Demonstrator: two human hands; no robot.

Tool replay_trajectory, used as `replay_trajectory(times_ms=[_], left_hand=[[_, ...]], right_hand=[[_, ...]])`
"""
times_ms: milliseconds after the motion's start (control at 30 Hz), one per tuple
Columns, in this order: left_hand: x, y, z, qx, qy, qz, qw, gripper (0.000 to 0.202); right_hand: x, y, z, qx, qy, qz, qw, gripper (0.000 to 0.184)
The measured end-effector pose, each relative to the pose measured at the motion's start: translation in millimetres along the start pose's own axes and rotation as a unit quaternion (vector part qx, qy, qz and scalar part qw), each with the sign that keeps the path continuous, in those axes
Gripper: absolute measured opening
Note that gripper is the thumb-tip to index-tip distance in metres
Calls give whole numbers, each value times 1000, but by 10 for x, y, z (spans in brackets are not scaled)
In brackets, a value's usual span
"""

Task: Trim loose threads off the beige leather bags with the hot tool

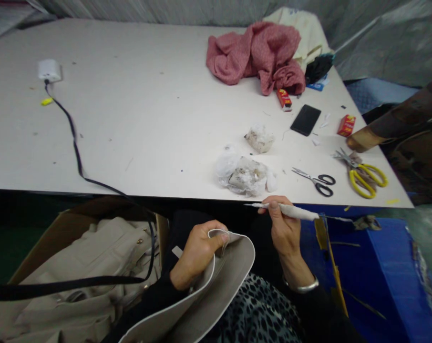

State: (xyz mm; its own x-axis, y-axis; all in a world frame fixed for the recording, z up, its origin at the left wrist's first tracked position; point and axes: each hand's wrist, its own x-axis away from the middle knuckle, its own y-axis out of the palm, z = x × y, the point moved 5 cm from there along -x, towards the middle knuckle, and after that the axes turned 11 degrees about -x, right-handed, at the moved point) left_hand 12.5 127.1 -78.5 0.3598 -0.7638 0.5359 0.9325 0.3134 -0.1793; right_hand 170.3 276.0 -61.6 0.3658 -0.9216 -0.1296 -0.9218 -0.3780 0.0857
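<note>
My left hand [198, 250] is closed on the edge of a beige leather-like bag piece [233, 271], thumb over its rim. The piece curves open over my lap, showing its inner side. In my right hand [285, 233] is a slim pointed tool [300, 212] with a white-wrapped handle, its thin tip directed left. The tip is apart from the bag piece, just off the table's front edge. Behind the tip, two lumps in white plastic wrapping lie on the table: a nearer one [248, 176] and a smaller one [259, 139].
Black-handled scissors [314, 181], yellow-handled shears [361, 174], a dark flat phone-like slab [306, 120] and red boxes [346, 125] occupy the table's right side. A pink cloth [255, 57] lies behind. A black cable [76, 152] crosses a carton of beige bags [123, 257]. A blue bin [387, 267] stands right.
</note>
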Motion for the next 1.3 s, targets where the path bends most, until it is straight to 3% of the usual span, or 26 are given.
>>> replay_trajectory(times_ms=[133, 467, 533, 667, 733, 933, 1033, 1100, 1200, 1300], left_hand=[[33, -70, -35, 3, -5, 28, 1000, 19], [105, -154, -28, 67, -18, 56, 996, 22], [102, -151, -33, 83, -20, 45, 995, 23], [101, -140, -48, 85, -10, 15, 996, 25], [102, -146, -61, 78, -4, 6, 997, 26], [100, -161, -90, 71, -12, -5, 997, 29], [94, -154, -92, 73, -17, -8, 997, 30], [91, -153, -90, 73, -20, -10, 997, 31], [90, -152, -79, 74, -23, -16, 997, 32], [90, -140, -66, 86, -24, -31, 995, 32]], right_hand=[[-167, 24, -129, 58, -77, 46, 994, 15], [-430, 197, -180, 175, -169, -36, 969, 19], [-489, 269, -249, 229, -190, -67, 952, 22], [-591, 457, -379, 381, -225, -130, 887, 27], [-620, 495, -396, 404, -226, -150, 874, 29], [-602, 364, -319, 330, -226, -158, 903, 24], [-509, 311, -353, 307, -227, -126, 916, 21], [-400, 267, -399, 237, -197, -81, 948, 21], [-173, 265, -327, 60, -46, -97, 992, 24], [90, 326, -182, -44, 98, -176, 979, 28]])
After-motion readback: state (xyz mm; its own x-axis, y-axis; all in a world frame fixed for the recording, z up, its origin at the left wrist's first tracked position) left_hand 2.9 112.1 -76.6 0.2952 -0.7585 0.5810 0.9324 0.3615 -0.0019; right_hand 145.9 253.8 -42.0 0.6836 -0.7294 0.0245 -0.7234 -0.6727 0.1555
